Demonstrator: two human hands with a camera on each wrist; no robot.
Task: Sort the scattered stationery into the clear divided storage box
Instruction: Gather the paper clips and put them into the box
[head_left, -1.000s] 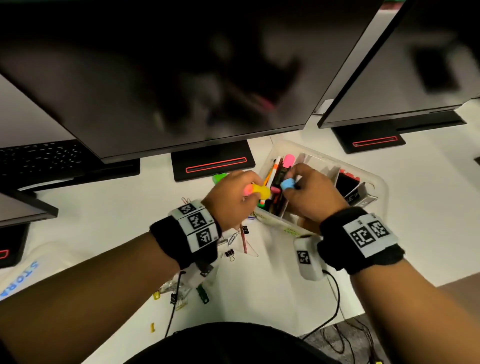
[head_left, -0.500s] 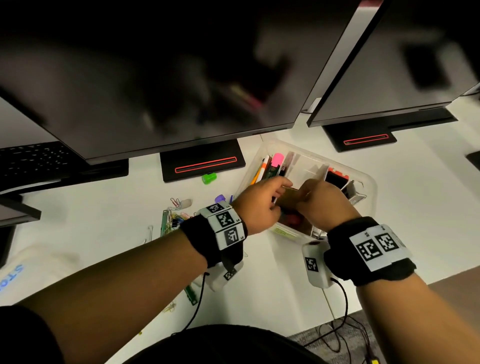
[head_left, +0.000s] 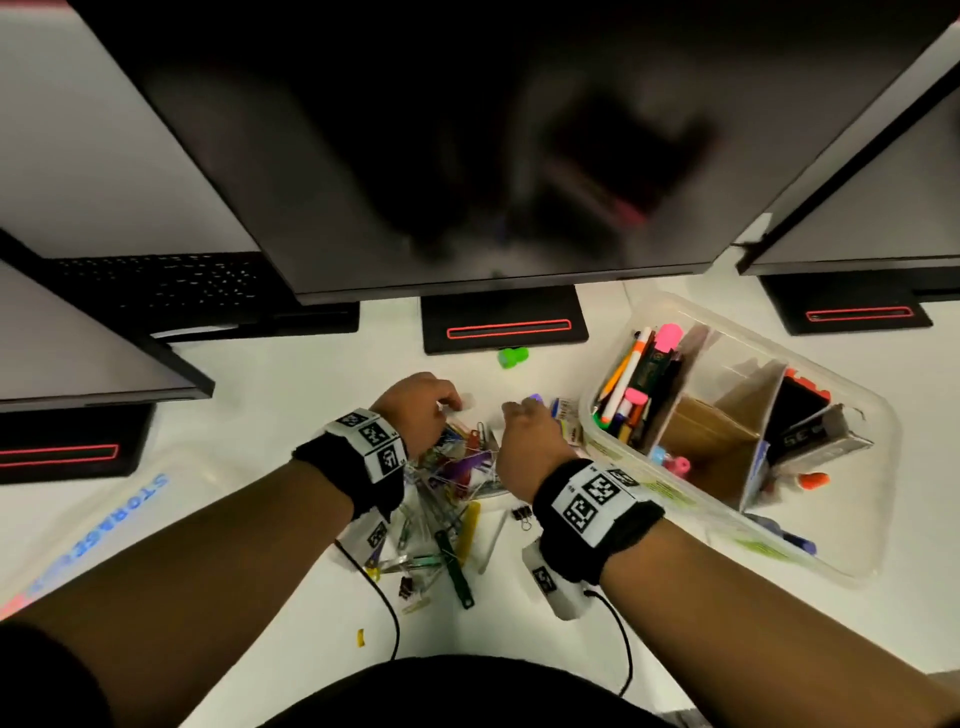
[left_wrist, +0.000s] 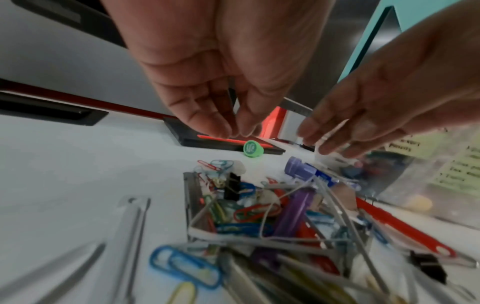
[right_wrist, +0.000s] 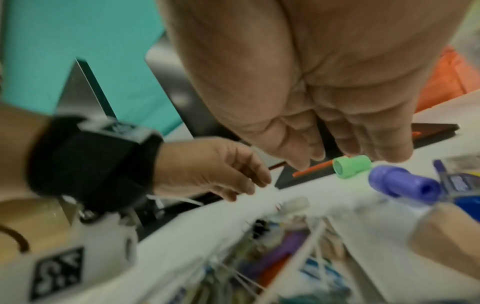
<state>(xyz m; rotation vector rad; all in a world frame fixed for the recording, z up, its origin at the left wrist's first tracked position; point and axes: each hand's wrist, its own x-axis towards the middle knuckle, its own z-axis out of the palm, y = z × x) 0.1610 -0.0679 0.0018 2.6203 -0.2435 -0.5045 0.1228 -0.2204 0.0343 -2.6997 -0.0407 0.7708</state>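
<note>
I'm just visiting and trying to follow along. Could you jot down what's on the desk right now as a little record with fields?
setting: white desk under dark monitors
left hand: above the clip pile, fingertips drawn together, holding nothing
right hand: beside it, fingers relaxed, holding nothing
loose pile: coloured paper clips, black binder clips, plastic strips
strays: green cap, purple cap
storage box: clear, on the right; pens and highlighters in its left compartment
middle compartment: nearly bare
</note>
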